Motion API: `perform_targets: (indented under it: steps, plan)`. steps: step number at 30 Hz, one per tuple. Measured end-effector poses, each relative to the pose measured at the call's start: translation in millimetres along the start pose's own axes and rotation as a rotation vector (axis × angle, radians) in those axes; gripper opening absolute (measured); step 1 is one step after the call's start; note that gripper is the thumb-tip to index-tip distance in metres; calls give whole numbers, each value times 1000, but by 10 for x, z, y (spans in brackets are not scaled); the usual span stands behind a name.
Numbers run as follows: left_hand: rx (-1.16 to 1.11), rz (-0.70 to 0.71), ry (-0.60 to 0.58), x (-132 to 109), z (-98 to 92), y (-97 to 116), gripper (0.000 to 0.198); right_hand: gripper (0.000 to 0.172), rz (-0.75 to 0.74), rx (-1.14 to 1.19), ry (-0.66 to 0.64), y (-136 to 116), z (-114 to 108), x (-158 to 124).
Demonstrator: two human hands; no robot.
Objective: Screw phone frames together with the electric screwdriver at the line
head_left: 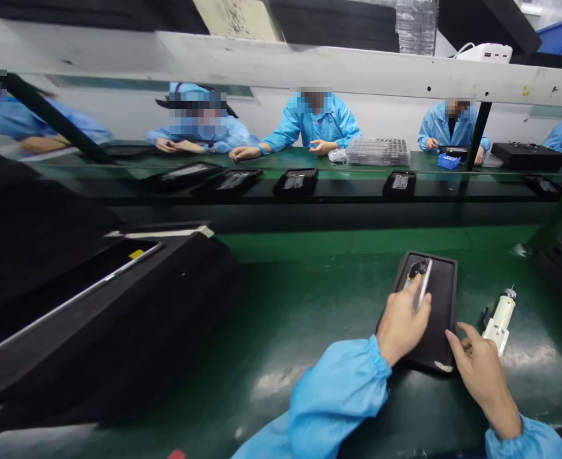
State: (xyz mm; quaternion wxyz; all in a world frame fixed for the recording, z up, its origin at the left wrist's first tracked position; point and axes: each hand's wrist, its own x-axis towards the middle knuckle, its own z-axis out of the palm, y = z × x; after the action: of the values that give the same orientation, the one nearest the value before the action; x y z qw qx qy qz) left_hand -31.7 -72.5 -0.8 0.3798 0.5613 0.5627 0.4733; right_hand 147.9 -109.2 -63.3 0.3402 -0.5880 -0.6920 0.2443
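My left hand (404,324) is closed on a slim phone-like part (425,280) with a pale, silvery edge. It holds this part tilted over the upper half of a shallow black tray (441,331), and its fingers hide much of the part. Beside the tray's lower right edge, my right hand (482,373) has its thumb and forefinger apart, with nothing visible between them. A cream-coloured handheld tool (501,319) with a thin metal tip lies just beyond my right hand, partly hidden by it.
A large black foam-like case (180,306) fills the left of the green bench (281,306). Across a dark belt (342,188) carrying several black trays, people in blue smocks sit working. Overhead runs a white shelf beam (261,60); a green post (558,210) stands at right.
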Motion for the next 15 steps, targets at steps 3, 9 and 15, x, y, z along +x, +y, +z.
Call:
perform_targets:
  steps: [3, 9, 15]
  plan:
    - [267, 123, -56, -88, -10, 13, 44, 60, 34, -58, -21, -25, 41, -8]
    - [498, 37, 31, -56, -320, -337, 43, 49, 24, -194, -53, -43, 64, -17]
    - [327, -17, 23, -144, -279, -502, 47, 39, 20, -166, -20, -130, 68, 21]
